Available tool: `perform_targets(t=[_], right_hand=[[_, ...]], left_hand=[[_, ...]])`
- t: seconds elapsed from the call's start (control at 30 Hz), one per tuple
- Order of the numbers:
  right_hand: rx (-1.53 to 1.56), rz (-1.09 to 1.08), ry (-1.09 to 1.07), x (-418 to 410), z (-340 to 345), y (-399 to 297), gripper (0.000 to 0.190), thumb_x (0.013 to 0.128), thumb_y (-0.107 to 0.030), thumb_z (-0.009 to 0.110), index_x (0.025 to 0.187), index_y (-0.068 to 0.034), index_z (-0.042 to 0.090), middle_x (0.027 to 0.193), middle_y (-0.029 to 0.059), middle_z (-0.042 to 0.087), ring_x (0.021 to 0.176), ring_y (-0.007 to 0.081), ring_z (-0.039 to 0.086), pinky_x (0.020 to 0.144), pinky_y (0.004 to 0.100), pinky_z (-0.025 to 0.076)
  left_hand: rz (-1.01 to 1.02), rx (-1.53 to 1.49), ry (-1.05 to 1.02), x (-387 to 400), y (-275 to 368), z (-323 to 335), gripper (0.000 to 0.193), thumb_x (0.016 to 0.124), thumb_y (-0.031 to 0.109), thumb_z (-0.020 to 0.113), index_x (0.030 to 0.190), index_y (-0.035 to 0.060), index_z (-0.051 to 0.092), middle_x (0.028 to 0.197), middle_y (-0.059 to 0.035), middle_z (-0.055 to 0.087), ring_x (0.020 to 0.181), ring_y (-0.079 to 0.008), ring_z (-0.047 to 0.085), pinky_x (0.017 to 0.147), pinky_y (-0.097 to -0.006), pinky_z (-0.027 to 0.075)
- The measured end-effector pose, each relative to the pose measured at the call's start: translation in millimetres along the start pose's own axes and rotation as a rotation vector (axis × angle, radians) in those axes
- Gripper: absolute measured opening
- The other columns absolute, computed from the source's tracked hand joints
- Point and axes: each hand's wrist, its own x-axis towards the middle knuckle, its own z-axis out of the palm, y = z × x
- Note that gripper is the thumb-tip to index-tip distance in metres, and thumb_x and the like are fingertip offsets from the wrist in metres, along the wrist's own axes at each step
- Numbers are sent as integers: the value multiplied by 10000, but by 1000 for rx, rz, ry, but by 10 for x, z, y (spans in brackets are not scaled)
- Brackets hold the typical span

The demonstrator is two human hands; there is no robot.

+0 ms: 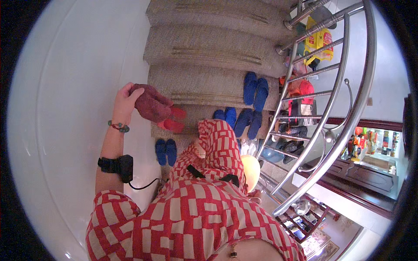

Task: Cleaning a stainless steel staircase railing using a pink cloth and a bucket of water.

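Observation:
My left hand [125,98] grips the near end of a pair of dark red slippers [152,104] over the carpeted stairs [209,81]. Brighter red slipper parts [174,125] show at their far end; whether these belong to the same pair, I cannot tell. Below them, against the left wall, lies a pair of blue slippers [166,151]. More blue slippers [256,91] rest on the steps at the right, near the railing. A pinkish shape beside my right hip, under a rounded pale orange object [250,173], may be part of my right hand; what it holds is unclear.
A curved metal railing [329,98] runs along the right. Behind its bars are a yellow bag [320,42], red items and dark shoes [294,150]. A smooth white wall [72,98] borders the left. Dark wooden furniture [356,176] shows past the railing.

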Motion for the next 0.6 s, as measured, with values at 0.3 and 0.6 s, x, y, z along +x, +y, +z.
perform_targets(t=[0.3, 0.6], right_hand=[[65, 27, -22, -405, 858, -606, 243, 854, -311, 487, 741, -96, 502, 471, 72, 453, 365, 225, 463, 368, 367, 406], [-313, -154, -52, -1340, 1715, -1354, 181, 840, -282, 579, 776, -116, 541, 461, -8, 342, 348, 148, 387, 339, 321, 338]], left_hand=[[-21, -39, 94, 775, 415, 204, 127, 851, 142, 642, 889, 30, 595, 845, -6, 602, 770, -89, 540, 699, -248, 439], [4, 3, 99, 997, 1431, 348, 140, 859, 159, 645, 878, 32, 591, 806, 25, 580, 747, -64, 514, 665, -234, 424]])
